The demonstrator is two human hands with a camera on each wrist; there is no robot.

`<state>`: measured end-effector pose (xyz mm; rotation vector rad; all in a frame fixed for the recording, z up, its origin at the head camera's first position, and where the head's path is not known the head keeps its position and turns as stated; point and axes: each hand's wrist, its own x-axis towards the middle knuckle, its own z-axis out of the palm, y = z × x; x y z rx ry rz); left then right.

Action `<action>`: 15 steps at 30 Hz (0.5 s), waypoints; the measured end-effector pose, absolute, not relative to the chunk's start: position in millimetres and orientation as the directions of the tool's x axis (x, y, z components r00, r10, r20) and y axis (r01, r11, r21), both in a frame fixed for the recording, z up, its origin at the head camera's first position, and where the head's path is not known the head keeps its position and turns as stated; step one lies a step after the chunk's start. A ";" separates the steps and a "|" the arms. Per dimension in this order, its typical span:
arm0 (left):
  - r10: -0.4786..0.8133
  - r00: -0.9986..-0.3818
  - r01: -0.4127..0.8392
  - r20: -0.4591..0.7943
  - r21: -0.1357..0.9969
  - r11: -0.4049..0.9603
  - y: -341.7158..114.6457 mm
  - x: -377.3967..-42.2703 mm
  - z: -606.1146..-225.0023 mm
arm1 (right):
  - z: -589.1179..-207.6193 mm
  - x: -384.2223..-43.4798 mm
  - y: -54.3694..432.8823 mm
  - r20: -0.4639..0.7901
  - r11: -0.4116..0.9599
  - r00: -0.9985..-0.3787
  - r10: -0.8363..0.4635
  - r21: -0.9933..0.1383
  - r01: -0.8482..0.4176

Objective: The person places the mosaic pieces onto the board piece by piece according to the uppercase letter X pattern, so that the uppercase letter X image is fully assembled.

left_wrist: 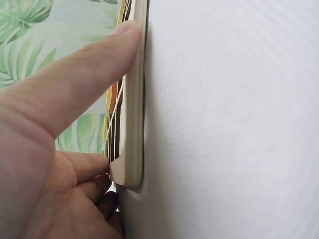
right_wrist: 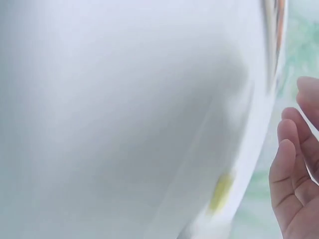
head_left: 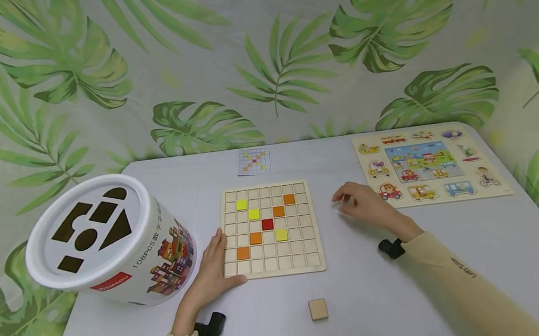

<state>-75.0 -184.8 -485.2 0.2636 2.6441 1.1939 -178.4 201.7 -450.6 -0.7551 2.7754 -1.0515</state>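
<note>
A square wooden grid board bears three yellow tiles, several orange tiles and one red tile, which together form diagonals. My left hand touches the board's near left corner, fingers along the left edge. In the left wrist view its thumb lies straight against the board's near edge. To the right of the board, my right hand hovers with loosely bent fingers. The right wrist view shows those fingers holding nothing. A blurred yellow patch appears there too; its kind is unclear.
Behind the board lies a small pattern card with coloured squares. A large white shape-sorter bucket stands at the left. At the back right is a wooden vehicle puzzle. A plain wooden block sits near the front.
</note>
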 end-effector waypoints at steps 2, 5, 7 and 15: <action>0.254 -0.958 0.067 -0.135 0.753 0.654 -184.8 -75.2 -484.7 | -452.0 -178.2 221.5 0.090 0.674 -0.895 -0.436 -0.626 -0.392; 0.253 -0.957 0.062 -0.142 0.753 0.656 -184.7 -75.2 -483.9 | -452.3 -178.0 242.9 0.081 0.706 -0.913 -0.401 -0.608 -0.364; 0.254 -0.957 0.061 -0.144 0.752 0.657 -184.8 -75.0 -483.3 | -452.4 -179.1 251.1 0.075 0.719 -0.918 -0.391 -0.598 -0.355; 0.253 -0.957 0.059 -0.142 0.758 0.650 -183.8 -74.0 -481.8 | -458.0 -187.1 257.8 0.061 0.732 -0.914 -0.402 -0.578 -0.361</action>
